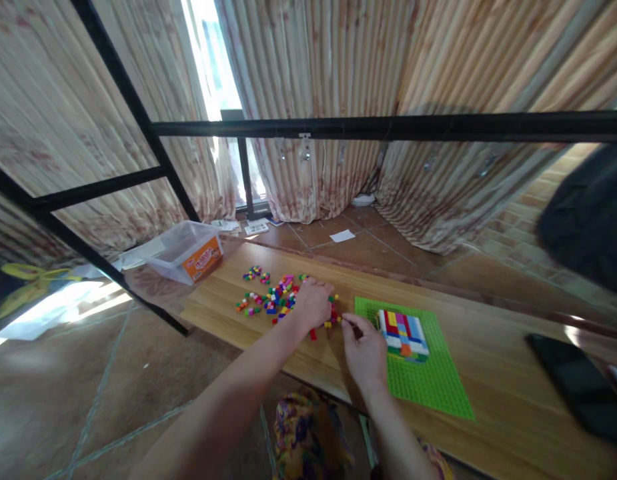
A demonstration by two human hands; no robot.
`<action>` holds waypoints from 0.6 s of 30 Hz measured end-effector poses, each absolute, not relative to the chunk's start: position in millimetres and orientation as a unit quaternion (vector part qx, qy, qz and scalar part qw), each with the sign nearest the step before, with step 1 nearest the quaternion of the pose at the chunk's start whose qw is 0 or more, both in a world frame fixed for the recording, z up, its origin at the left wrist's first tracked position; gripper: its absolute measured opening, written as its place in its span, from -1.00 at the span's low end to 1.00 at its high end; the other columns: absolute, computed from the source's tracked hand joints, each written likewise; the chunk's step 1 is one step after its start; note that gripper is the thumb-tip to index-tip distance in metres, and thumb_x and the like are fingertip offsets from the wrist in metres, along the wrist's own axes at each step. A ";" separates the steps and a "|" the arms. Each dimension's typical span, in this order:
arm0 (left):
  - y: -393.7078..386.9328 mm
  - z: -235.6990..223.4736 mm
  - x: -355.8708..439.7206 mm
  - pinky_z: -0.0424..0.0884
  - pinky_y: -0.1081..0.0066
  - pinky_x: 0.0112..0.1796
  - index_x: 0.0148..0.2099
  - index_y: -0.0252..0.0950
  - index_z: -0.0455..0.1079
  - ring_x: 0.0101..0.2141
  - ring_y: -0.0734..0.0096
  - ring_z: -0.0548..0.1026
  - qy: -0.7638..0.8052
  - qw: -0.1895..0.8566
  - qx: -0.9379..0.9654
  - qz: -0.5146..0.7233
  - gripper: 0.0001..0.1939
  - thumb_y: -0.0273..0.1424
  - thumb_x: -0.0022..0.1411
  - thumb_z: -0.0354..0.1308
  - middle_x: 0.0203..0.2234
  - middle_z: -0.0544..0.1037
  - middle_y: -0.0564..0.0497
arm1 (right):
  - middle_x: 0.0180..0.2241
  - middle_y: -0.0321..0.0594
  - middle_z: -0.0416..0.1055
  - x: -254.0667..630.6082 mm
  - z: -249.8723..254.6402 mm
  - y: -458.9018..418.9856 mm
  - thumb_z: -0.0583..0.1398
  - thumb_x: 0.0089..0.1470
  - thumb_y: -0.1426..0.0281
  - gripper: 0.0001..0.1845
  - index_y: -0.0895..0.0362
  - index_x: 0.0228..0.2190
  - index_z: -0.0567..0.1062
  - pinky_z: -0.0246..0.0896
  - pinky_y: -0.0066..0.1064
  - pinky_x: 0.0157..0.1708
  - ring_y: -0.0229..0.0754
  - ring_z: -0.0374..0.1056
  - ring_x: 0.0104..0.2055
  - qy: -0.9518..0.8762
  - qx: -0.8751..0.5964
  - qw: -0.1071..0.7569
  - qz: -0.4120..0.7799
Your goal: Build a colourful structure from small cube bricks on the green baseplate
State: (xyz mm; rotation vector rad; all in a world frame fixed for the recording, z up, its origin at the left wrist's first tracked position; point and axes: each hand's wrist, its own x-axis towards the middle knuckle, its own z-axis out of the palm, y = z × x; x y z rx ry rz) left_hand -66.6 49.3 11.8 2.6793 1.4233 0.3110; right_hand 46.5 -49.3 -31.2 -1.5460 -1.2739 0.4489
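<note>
My left hand [314, 303] reaches down into a loose heap of small toy building bricks [275, 303] in many colours. Its fingertips are hidden behind the hand, among the bricks. Just right of the heap, my right hand [367, 352] has thumb and forefinger closed together; whatever sits between them is too small to make out. Close to that hand lies a green studded baseplate [441, 387]. On it stands a low block of stacked bricks [403, 333], its top in white, red, yellow, orange and blue strips.
The bricks and baseplate lie on a long wooden table [498, 373]. At its far left end stands a clear plastic box [181, 247] with an orange label. A dark phone [578, 387] lies at the right. Beyond are a black metal rail [438, 127] and striped curtains [313, 67].
</note>
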 end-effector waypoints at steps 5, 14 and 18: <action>55.8 7.8 -63.7 0.29 0.28 0.03 -0.17 -0.31 0.49 -0.18 0.27 0.50 0.467 0.027 0.880 0.080 -0.70 -0.56 0.07 0.03 -0.25 0.60 -0.08 | -0.28 -0.09 0.54 43.7 -26.0 -50.9 0.09 0.11 0.32 -0.73 0.16 -0.31 0.56 0.27 -0.31 -0.19 -0.12 0.44 -0.25 -0.534 -0.644 0.515 0.188; 57.8 7.9 -71.5 0.31 0.27 0.03 -0.14 -0.30 0.52 -0.13 0.26 0.49 0.476 0.022 0.874 0.091 -0.67 -0.55 0.10 0.02 -0.22 0.59 -0.10 | -0.29 -0.09 0.55 39.5 -24.2 -51.4 0.08 0.10 0.35 -0.73 0.15 -0.33 0.56 0.27 -0.35 -0.24 -0.15 0.44 -0.30 -0.545 -0.646 0.500 0.187; 54.5 9.1 -76.1 0.32 0.27 0.02 -0.19 -0.28 0.53 -0.16 0.27 0.51 0.466 0.038 0.879 0.091 -0.70 -0.56 0.06 0.05 -0.26 0.59 -0.08 | -0.29 -0.08 0.55 47.2 -28.3 -50.3 0.08 0.09 0.32 -0.71 0.16 -0.32 0.57 0.26 -0.32 -0.22 -0.13 0.43 -0.29 -0.549 -0.654 0.487 0.183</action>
